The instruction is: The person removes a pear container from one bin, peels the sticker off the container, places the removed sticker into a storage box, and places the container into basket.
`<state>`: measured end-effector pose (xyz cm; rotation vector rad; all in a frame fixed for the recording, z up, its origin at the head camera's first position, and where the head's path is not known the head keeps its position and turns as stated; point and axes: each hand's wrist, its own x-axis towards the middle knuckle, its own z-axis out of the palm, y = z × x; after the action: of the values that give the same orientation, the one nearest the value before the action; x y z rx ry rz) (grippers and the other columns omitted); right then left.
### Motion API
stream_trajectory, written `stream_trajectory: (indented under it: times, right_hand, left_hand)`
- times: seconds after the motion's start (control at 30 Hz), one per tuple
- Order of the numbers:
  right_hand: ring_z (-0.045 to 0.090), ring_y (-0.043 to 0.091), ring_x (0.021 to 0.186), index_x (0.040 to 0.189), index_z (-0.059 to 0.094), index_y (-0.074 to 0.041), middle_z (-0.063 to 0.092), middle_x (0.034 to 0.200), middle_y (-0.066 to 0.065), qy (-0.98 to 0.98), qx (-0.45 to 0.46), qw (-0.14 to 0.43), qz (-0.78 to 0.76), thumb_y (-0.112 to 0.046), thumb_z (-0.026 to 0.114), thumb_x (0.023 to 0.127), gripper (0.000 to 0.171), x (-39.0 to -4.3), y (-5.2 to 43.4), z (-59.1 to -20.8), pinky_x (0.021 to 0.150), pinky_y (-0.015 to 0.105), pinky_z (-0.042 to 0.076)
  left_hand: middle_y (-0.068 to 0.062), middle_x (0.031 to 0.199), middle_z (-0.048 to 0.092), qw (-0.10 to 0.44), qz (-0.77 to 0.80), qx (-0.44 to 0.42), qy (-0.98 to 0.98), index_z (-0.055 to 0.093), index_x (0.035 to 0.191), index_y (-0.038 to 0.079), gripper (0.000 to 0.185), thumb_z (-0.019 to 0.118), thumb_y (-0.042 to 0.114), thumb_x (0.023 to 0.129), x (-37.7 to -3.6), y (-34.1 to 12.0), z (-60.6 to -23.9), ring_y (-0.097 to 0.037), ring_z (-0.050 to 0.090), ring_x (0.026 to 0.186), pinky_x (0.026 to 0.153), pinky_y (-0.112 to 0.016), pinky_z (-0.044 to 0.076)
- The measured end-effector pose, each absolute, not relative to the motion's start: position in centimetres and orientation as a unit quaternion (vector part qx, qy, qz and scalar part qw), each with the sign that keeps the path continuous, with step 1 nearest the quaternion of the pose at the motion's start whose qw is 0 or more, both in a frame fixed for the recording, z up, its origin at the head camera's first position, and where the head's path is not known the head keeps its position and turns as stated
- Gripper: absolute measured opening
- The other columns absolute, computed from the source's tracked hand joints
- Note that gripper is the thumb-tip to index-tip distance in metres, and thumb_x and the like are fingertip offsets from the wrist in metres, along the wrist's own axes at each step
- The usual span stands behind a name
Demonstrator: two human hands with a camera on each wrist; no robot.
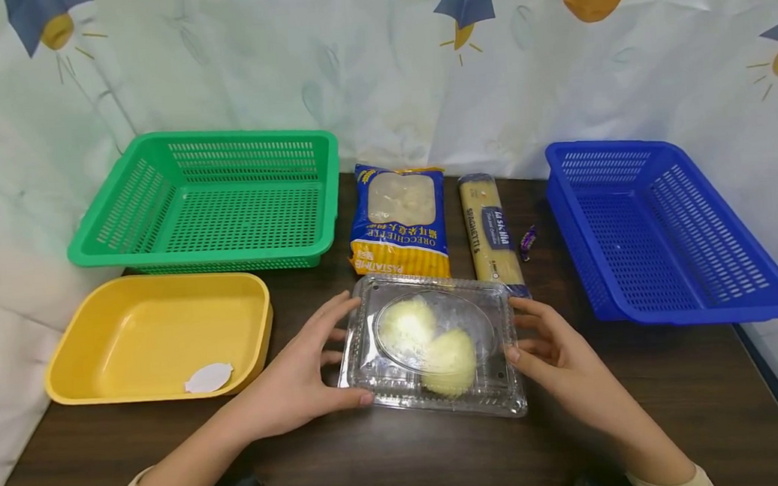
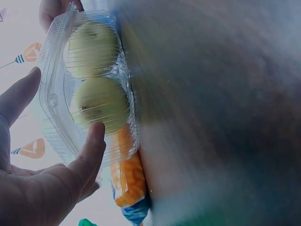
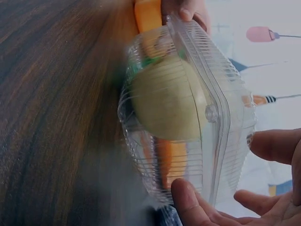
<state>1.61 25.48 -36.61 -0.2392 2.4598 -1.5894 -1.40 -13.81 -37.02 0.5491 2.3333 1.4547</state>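
Observation:
A clear plastic clamshell box (image 1: 494, 382) with two round, pale yellow-green fruits (image 1: 453, 363) inside sits in front of me, lid down. My left hand (image 1: 303, 373) spans the box's left end, thumb at its near corner and the other fingers reaching along the side. At the opposite end is my right hand (image 1: 559, 355), with its index finger and thumb at the right rim. Both wrist views show spread, mostly straight fingers around the box's walls. Just behind stand a blue and yellow bag of orecchiette (image 1: 398, 231) and a spaghetti pack (image 1: 491, 228).
A green basket (image 1: 248, 256) stands at the back left, behind a yellow tray (image 1: 157, 319) holding a white paper piece (image 1: 209, 377). On the right is a blue basket (image 1: 699, 312). A small purple wrapped item (image 1: 527, 242) lies beside the spaghetti. A patterned cloth (image 1: 384, 70) hangs behind.

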Motion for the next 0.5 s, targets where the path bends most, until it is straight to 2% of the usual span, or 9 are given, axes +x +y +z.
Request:
stream_trajectory:
  times: [0.3,0.5]
  right_hand:
    - [0.073,0.029,0.115,0.162,0.046,-0.012,0.057,0.151,0.024,0.827,-0.070,0.097,-0.550,-0.016,0.075,0.107,0.063,1.41,25.54,-36.70,0.089,0.032,0.062]
    - [0.074,0.027,0.112,0.161,0.048,-0.009,0.057,0.151,0.026,0.819,-0.078,0.090,-0.561,-0.012,0.074,0.106,0.061,1.41,25.49,-36.66,0.088,0.032,0.063]
  left_hand:
    - [-0.013,0.164,0.040,0.198,0.522,0.169,0.813,0.027,0.172,0.031,0.120,0.103,0.033,0.079,-1.45,-13.91,-37.14,-0.033,0.061,0.133,0.103,-0.037,0.058]
    - [-0.012,0.165,0.042,0.209,0.513,0.159,0.817,0.028,0.173,0.026,0.122,0.103,0.035,0.078,-1.58,-13.83,-37.10,-0.032,0.062,0.132,0.104,-0.039,0.058]
